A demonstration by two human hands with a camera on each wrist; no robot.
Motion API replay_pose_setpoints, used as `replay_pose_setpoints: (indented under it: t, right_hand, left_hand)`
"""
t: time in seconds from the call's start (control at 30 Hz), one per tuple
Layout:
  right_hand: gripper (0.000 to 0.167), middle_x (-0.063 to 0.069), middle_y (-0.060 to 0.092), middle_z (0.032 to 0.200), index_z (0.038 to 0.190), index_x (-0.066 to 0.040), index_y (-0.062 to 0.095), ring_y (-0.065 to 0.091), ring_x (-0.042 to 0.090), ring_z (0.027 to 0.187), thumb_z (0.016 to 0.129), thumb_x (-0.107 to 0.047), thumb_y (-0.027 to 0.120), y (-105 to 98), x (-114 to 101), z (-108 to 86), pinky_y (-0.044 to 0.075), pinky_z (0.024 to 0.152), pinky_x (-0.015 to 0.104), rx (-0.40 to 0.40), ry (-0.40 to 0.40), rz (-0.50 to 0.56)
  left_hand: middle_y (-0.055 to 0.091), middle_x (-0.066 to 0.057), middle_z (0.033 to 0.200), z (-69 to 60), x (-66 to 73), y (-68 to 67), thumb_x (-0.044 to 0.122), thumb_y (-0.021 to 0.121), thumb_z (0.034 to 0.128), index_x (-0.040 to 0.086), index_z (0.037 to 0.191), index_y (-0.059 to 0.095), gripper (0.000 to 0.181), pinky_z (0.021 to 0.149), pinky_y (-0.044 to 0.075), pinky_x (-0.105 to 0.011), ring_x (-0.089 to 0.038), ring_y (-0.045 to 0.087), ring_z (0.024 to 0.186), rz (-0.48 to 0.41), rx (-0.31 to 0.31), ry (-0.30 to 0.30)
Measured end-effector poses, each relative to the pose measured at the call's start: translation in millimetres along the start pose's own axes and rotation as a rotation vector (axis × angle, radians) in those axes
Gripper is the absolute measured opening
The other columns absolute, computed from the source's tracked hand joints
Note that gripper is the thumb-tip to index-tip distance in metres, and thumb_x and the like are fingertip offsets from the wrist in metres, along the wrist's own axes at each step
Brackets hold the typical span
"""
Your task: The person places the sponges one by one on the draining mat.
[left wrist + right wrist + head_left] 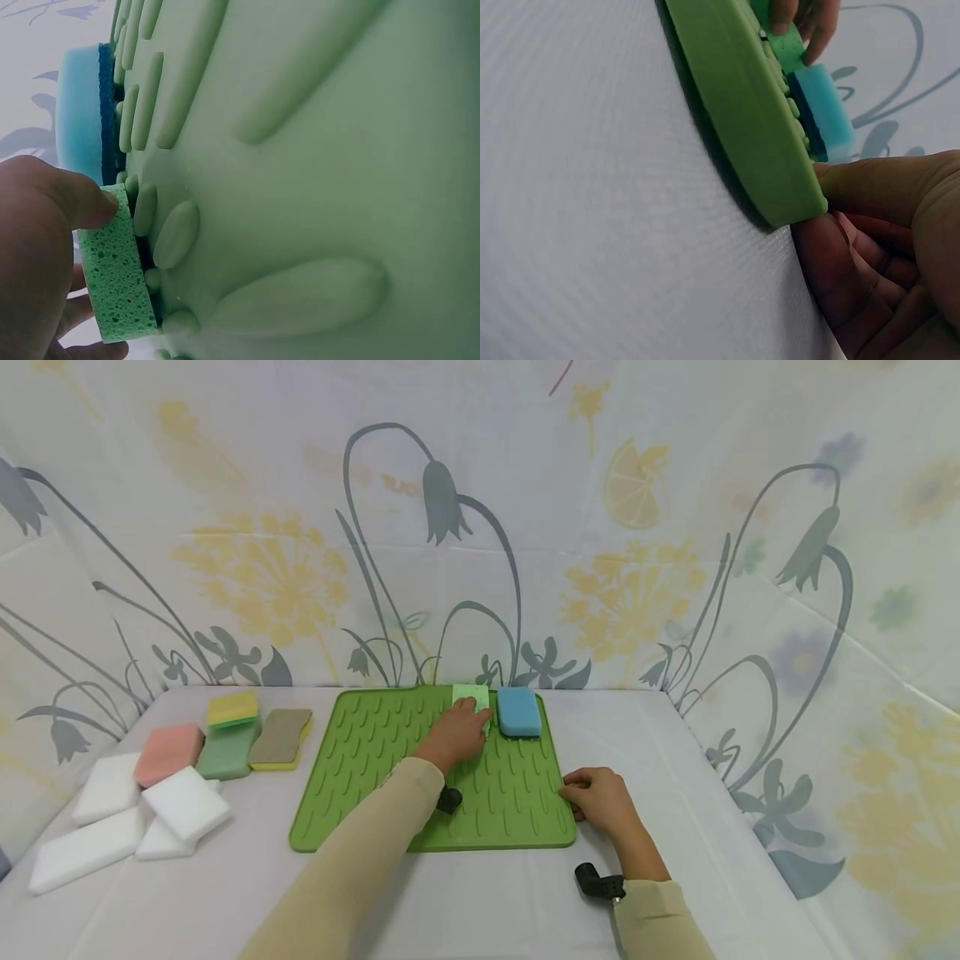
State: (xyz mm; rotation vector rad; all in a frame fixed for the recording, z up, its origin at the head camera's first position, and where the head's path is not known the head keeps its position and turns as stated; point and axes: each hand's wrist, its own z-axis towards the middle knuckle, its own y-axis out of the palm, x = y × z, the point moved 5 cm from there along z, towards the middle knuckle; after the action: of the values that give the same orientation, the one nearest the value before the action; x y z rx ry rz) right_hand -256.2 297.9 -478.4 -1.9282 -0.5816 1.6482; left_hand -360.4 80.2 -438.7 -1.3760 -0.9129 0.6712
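Left to right, all places taken from the green mat, which lies ridged face up on a white cloth.

Farthest left of mat: group of white sponges, four pieces visible. One tilted piece lies partly over another, on the side of the group nearer the mat.

Left of mat, level with its upper half: pink sponge; then dark green sponge, with a yellow sponge overlapping its far end, green layer underneath. Closest to the mat's left edge, not touching it: grey-brown sponge with a yellow layer showing at its side.

On mat, right of centre at the far edge: light green sponge, porous. Left hand reaches over the mat and grasps this sponge, thumb on one side, other fingers on the opposite side. Full contact between sponge and ridges cannot be told.

On mat, far right corner: blue sponge, dark layer down, just beside the light green one; neither hand on it.

At mat's right edge, nearer the near corner: right hand pinches the rim, thumb above, index finger below. Black wrist device sits below the mat's near right corner.
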Motion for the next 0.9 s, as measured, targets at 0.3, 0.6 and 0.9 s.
replay_pose_setpoints:
  t: [0.3,0.6,0.9]
  right_hand:
    - [0.028,0.012,0.073,0.091,0.11,0.002,0.069,0.065,0.014,0.063,0.088,-0.016,0.069,1,-2,-1.3,0.056,0.057,0.029,-0.011,0.0,0.002]
    - [0.029,0.012,0.073,0.091,0.11,0.002,0.069,0.065,0.014,0.063,0.088,-0.016,0.069,1,-1,-2.1,0.056,0.057,0.029,-0.019,-0.004,-0.001]
    - [0.03,0.013,0.073,0.093,0.112,0.002,0.068,0.065,0.013,0.063,0.089,-0.017,0.068,-1,-3,-1.5,0.056,0.058,0.029,-0.019,-0.007,-0.011]
  left_hand:
    - [0.031,-0.017,0.153,-1.0,-3.9,4.6,0.022,0.046,0.1019,0.022,0.152,0.033,0.052,0.107,0.04,-0.05,-0.034,0.029,0.144,0.012,-0.011,-0.017]
    - [0.029,-0.017,0.155,-9.4,-3.4,1.7,0.027,0.049,0.101,0.021,0.152,0.031,0.055,0.107,0.04,-0.052,-0.036,0.028,0.144,0.011,0.003,-0.02]
    - [0.033,-0.018,0.153,-22.7,-8.1,-3.1,0.026,0.05,0.1005,0.017,0.149,0.037,0.051,0.107,0.039,-0.053,-0.037,0.032,0.142,0.001,0.044,-0.02]
